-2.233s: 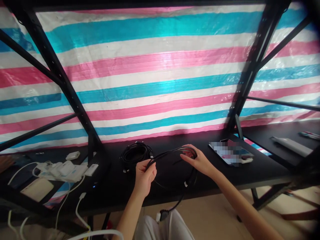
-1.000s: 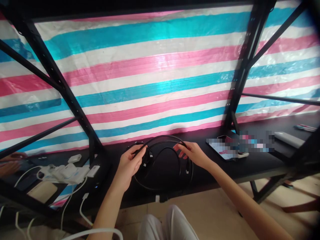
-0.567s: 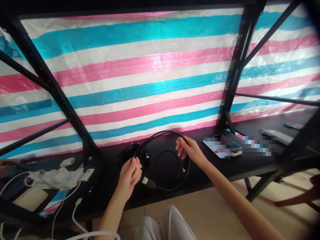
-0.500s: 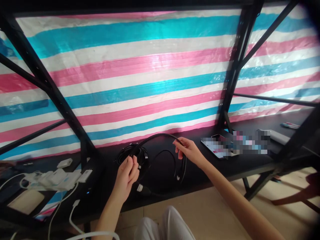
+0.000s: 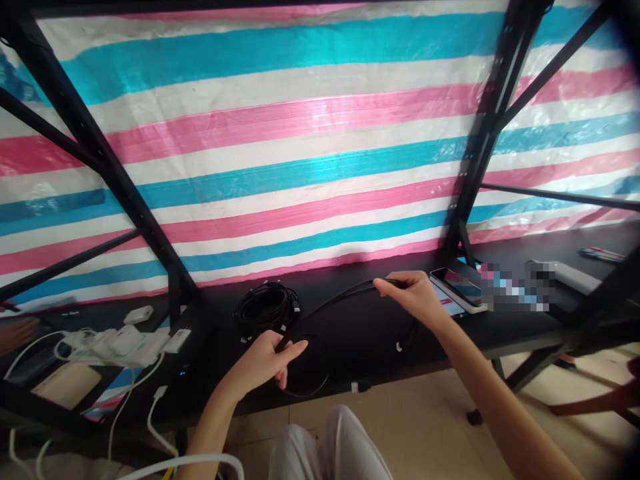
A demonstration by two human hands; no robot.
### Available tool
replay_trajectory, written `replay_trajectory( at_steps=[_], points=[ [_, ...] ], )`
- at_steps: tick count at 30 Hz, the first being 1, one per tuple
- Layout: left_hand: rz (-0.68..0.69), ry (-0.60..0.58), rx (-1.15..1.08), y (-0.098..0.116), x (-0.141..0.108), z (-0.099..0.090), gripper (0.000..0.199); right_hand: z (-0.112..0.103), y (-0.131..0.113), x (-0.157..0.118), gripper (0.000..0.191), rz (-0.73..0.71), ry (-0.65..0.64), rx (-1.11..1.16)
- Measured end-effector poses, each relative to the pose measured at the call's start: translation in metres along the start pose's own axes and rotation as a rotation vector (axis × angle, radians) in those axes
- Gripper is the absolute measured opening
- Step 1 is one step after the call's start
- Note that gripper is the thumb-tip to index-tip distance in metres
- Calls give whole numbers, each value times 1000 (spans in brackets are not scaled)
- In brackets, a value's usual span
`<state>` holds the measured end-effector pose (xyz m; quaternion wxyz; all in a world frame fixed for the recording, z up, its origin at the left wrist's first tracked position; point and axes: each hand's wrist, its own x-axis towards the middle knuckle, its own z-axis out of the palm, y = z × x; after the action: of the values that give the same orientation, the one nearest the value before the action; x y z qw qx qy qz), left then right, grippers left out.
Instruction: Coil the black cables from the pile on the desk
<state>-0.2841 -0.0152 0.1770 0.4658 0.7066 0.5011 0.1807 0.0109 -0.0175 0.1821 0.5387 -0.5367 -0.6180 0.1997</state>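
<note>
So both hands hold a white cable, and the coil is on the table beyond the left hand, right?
No: the head view shows the left hand and right hand holding a black cable, not white. The coil is on the table beyond the left hand.

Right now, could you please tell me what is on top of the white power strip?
Several white charger plugs sit close together on the white power strip. The sockets under them are covered, so I cannot see those.

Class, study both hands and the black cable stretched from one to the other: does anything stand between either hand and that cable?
Nothing visible does: the left hand and right hand already grip the black cable. The coiled bundle lies beyond the left hand.
</note>
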Motion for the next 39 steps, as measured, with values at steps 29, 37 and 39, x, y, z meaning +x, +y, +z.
replay_trajectory(
  at_steps=[29, 37, 39],
  points=[
    [245, 271, -1075, 11, 3, 37, 50, 49, -3, -20, 28, 36, -247, 130],
    [294, 255, -1272, 9, -8, 41, 52, 63, 3, -38, 41, 445, -343, 522],
    [274, 199, -1256, 10, -7, 43, 48, 65, 1, -38, 35, 407, -265, 534]
  ],
)
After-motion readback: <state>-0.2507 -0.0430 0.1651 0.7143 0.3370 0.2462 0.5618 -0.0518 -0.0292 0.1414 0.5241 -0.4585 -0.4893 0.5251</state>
